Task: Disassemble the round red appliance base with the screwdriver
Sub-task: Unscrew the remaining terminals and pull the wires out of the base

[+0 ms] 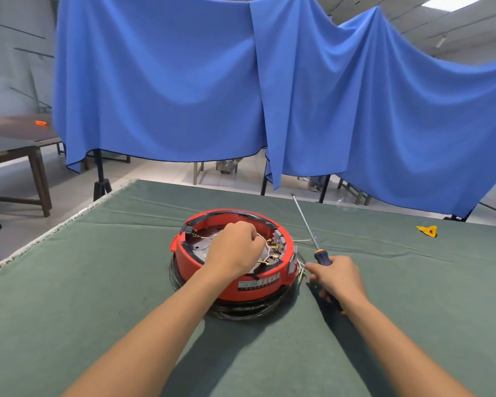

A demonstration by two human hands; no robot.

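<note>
The left hand [235, 247] pinches wires inside the red appliance base [232, 253]. The right hand [338, 277] grips the screwdriver [312, 239] just right of it.

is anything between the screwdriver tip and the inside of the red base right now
Yes. The left hand lies inside the red base, covering its wired middle. The screwdriver, gripped by the right hand, points up and away beside the base.

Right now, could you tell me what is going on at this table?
A person is taking apart a round red appliance base on a green cloth-covered table. The left hand reaches inside the open base, its curled fingers at the wires. The right hand grips a screwdriver beside the base, its shaft pointing up and away, not on any screw.
</note>
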